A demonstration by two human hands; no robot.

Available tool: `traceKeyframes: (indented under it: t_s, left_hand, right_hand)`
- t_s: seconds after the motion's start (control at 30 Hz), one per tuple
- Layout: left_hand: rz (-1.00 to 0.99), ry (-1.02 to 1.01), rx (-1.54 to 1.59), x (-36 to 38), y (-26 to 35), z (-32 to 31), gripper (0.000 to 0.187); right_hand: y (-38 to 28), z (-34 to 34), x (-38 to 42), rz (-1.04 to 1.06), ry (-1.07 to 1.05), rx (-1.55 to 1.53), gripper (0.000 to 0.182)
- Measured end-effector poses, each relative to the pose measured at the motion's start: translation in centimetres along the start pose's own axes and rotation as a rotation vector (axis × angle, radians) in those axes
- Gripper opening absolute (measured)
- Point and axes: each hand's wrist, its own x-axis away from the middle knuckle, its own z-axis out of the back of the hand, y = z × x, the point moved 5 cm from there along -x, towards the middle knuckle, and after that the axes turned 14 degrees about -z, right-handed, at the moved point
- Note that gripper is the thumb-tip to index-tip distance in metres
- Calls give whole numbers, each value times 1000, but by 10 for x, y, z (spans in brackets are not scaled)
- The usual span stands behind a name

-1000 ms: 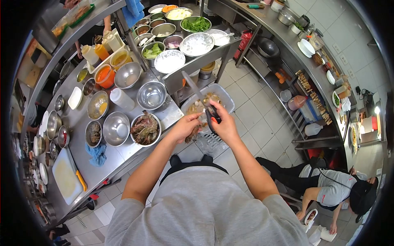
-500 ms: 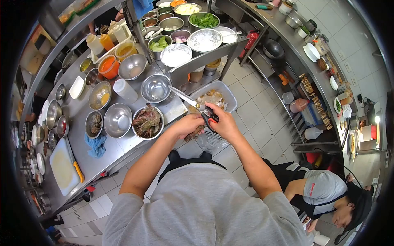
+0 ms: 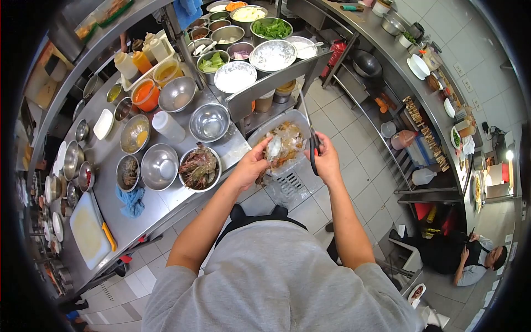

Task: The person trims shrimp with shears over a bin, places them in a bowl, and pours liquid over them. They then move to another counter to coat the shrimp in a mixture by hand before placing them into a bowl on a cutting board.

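My left hand [image 3: 250, 169] is closed around a prawn [image 3: 262, 178], most of it hidden by the fingers. The black-handled scissors [image 3: 313, 149] are in my right hand [image 3: 326, 161], with the blades pointing up and away from me. Both hands are over the near side of a clear plastic tub [image 3: 256, 134] that holds shell scraps [image 3: 290, 145] and pale, translucent pieces. Left of my left forearm, a metal bowl [image 3: 218, 178] with whole prawns [image 3: 199, 167] stands at the counter edge.
Several metal bowls [image 3: 159, 166] crowd the steel counter [image 3: 166, 207] on the left. A knife [image 3: 108, 235] lies beside a white cutting board [image 3: 86, 229]. Ingredient pots [image 3: 271, 27] stand at the back. Another person [image 3: 448, 257] is at the lower right.
My right hand has moved right with the scissors, away from my left hand, and the blades have swung from left-pointing to upward. The tub shows more fully. The other person has moved farther back.
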Motion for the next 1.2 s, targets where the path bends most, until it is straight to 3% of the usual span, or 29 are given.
traceKeyframes:
  t_s: [0.1, 0.17, 0.23, 0.4, 0.5, 0.63, 0.83, 1.2]
  left_hand:
    - [-110, 59, -35, -2, -6, 6, 83]
    - [-169, 87, -58, -4, -5, 9, 86]
    - [-163, 173, -28, -3, -4, 13, 88]
    - [-234, 273, -66, -8, -6, 17, 90]
    - [-337, 297, -105, -14, -1, 13, 91]
    - [-565, 311, -299, -15, 9, 5, 90]
    - [-622, 271, -580, -13, 6, 7, 92]
    - [-612, 287, -494, -9, 2, 9, 91]
  right_hand:
    - [73, -4, -19, -18, -51, 70, 58]
    - [82, -7, -9, -2, -54, 126, 55]
    - [52, -8, 33, -297, -214, -23, 55]
    - [17, -10, 93, -241, -415, 6, 64]
    - [-3, -11, 117, -402, -556, 5, 65]
    - [8, -12, 120, -432, -599, -20, 68]
    - [-7, -6, 122, -450, -677, -15, 67]
    - [-15, -3, 126, -497, -707, 39, 63]
